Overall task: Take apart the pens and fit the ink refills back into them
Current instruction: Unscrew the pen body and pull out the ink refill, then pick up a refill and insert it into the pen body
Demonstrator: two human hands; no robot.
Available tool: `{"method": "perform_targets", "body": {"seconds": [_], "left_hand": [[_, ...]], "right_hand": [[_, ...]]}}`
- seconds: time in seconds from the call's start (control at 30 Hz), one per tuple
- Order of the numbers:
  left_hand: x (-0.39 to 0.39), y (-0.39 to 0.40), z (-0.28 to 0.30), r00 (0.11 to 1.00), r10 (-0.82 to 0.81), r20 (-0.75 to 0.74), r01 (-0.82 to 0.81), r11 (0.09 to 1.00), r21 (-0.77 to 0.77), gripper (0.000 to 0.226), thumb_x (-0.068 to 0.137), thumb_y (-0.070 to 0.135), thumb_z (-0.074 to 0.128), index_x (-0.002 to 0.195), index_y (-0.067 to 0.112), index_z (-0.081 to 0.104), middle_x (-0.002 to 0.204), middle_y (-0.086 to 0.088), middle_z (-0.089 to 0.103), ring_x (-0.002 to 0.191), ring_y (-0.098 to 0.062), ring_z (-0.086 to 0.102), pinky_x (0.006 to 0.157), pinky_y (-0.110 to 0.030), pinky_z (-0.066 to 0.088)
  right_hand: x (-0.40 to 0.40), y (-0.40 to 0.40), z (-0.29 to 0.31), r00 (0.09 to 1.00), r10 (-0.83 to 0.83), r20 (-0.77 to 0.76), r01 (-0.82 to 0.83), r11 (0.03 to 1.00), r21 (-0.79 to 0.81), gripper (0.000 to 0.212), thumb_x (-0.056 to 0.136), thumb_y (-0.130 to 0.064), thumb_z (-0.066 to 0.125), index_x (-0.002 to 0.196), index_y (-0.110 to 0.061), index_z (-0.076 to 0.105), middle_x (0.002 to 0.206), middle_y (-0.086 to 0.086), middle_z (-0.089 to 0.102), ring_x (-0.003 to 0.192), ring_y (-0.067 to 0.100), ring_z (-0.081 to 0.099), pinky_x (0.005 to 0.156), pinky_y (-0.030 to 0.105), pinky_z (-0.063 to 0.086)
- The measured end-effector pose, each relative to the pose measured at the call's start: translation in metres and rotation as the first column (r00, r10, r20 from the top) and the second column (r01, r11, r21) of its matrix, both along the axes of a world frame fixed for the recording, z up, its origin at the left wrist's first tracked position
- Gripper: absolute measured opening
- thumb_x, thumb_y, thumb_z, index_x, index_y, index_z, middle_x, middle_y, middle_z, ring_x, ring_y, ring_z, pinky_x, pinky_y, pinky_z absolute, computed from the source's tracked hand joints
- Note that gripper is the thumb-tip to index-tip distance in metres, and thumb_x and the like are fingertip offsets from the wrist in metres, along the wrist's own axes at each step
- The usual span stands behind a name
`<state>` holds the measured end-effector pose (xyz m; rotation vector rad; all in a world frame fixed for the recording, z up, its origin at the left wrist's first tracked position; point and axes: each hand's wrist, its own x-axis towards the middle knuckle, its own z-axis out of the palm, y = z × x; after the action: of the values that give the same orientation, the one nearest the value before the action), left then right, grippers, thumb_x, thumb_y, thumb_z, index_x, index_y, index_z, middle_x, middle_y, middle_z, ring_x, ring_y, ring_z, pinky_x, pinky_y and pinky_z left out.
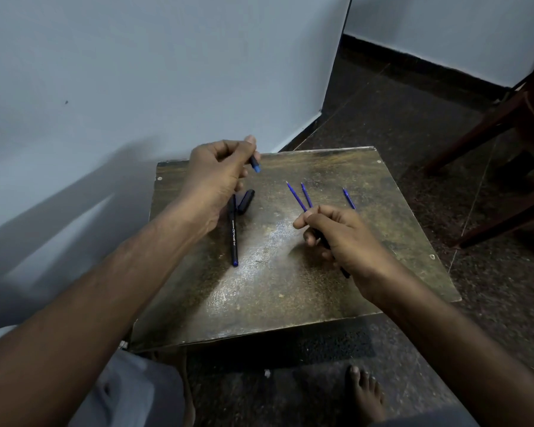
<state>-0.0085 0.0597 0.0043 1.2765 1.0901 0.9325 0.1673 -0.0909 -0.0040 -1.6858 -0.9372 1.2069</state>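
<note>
My left hand (216,177) is closed on a black pen barrel (255,164) whose blue end sticks out past my fingers, above the far left of the small worn table (259,297). My right hand (336,238) grips another dark pen part (345,271), its end showing below my palm. Three blue ink refills lie on the table: two close together (296,197) (306,195) just beyond my right fingers, and one (349,198) further right. A whole black pen (234,232) lies under my left wrist, with a black cap (246,201) beside it.
A pale wall runs along the table's left and far sides. A dark wooden chair (512,118) stands at the right on the speckled floor. My bare foot (366,392) rests below the table's near edge, grey trousers at the lower left.
</note>
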Motion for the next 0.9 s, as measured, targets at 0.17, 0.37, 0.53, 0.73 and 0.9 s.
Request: {"method": "perform_targets", "body": {"seconds": [0.17,0.37,0.53,0.73,0.9], "left_hand": [[0.010,-0.021,-0.008,0.966,-0.230,-0.119,0.219,0.971,-0.099,0.020,0.090,0.039,0.088,0.091,0.019,0.086,0.084,0.002,0.083,0.058,0.000,0.066,0.051,-0.016,0.051],[0.029,-0.041,-0.017,0.938,-0.290,-0.191,0.283,0.957,-0.065,0.019,0.091,0.041,0.087,0.081,0.025,0.087,0.070,0.010,0.076,0.065,0.000,0.062,0.053,-0.016,0.050],[0.029,-0.030,-0.014,0.936,-0.196,-0.292,0.206,0.979,0.004,0.024,0.093,0.043,0.085,0.077,0.025,0.085,0.070,0.005,0.080,0.058,0.000,0.062,0.052,-0.018,0.049],[0.036,-0.019,-0.018,0.876,-0.171,-0.451,0.181,0.983,-0.022,0.026,0.090,0.043,0.089,0.073,0.023,0.084,0.054,0.011,0.073,0.041,0.004,0.058,0.043,-0.015,0.048],[0.051,-0.020,-0.024,0.816,-0.148,-0.559,0.203,0.978,0.037,0.025,0.091,0.036,0.089,0.075,0.016,0.085,0.054,0.007,0.076,0.040,0.001,0.066,0.049,-0.023,0.062]], "right_hand": [[0.002,0.003,0.000,0.985,-0.142,-0.096,0.149,0.986,0.073,0.030,0.113,-0.031,0.053,0.095,-0.016,0.073,0.058,-0.007,0.053,0.035,-0.002,0.047,0.037,0.008,0.034],[-0.003,0.002,-0.006,0.999,-0.037,-0.011,0.038,0.997,0.065,0.038,0.111,-0.044,0.054,0.085,-0.023,0.072,0.057,-0.008,0.055,0.038,-0.001,0.039,0.038,0.012,0.028],[0.008,-0.006,-0.004,0.952,0.115,0.282,-0.108,0.993,-0.040,0.041,0.107,-0.050,0.059,0.086,-0.019,0.077,0.057,-0.011,0.066,0.049,0.000,0.058,0.048,0.020,0.043],[0.032,-0.016,0.004,0.639,0.195,0.744,-0.046,0.975,-0.216,0.044,0.098,-0.063,0.063,0.079,-0.024,0.072,0.072,-0.006,0.074,0.077,0.017,0.071,0.074,0.040,0.057],[0.044,-0.015,0.011,0.576,0.147,0.804,0.041,0.977,-0.208,0.041,0.095,-0.065,0.066,0.078,-0.028,0.070,0.073,-0.011,0.070,0.075,0.010,0.065,0.059,0.029,0.041]]}}
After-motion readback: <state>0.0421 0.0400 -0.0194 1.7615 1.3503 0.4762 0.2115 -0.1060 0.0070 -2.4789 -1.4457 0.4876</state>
